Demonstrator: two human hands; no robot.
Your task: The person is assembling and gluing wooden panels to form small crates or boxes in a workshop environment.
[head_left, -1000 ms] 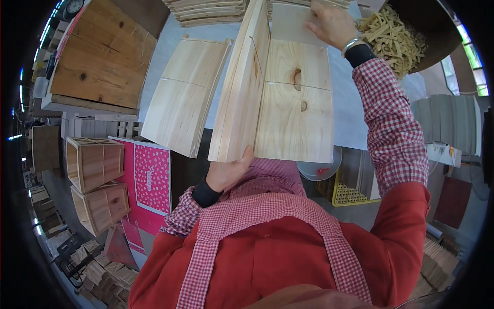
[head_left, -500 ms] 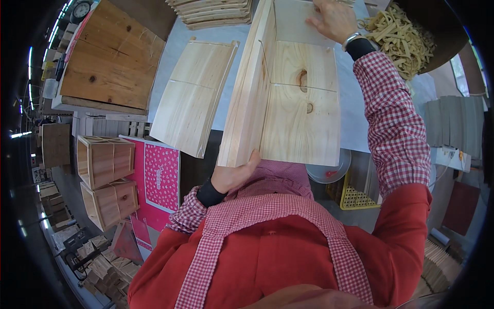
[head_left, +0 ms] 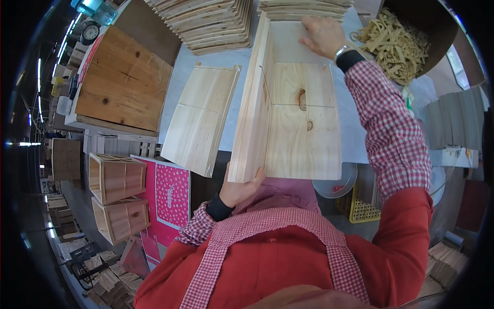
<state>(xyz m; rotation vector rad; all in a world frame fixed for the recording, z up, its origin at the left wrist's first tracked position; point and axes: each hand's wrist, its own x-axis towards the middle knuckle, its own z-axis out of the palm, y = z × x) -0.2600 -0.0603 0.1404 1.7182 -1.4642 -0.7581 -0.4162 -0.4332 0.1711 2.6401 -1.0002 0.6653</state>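
Observation:
In front of me is a trough of pale wood boards: a flat knotty board (head_left: 303,139) lies on the right, and an upright board (head_left: 250,118) stands along its left edge. My left hand (head_left: 242,188) is closed round the near end of the upright board, thumb inside the corner. At the far end, my right hand (head_left: 325,37) has its fingers bent over the edge of a plain pale end piece (head_left: 288,41); the fingertips are partly hidden. A separate grooved wooden panel (head_left: 200,118) lies to the left, touched by neither hand.
Stacks of wooden panels (head_left: 206,23) stand at the back. Far right, a dark bin (head_left: 447,31) holds tan strips (head_left: 393,46). A large brown board (head_left: 123,77) is at left, with wooden boxes (head_left: 118,177) below it. A clear bowl (head_left: 337,180) sits below the table's near edge.
My view has tilted, so the scene sits lower and more of the back stacks shows. Both hands keep their places at the near and far ends of the boards.

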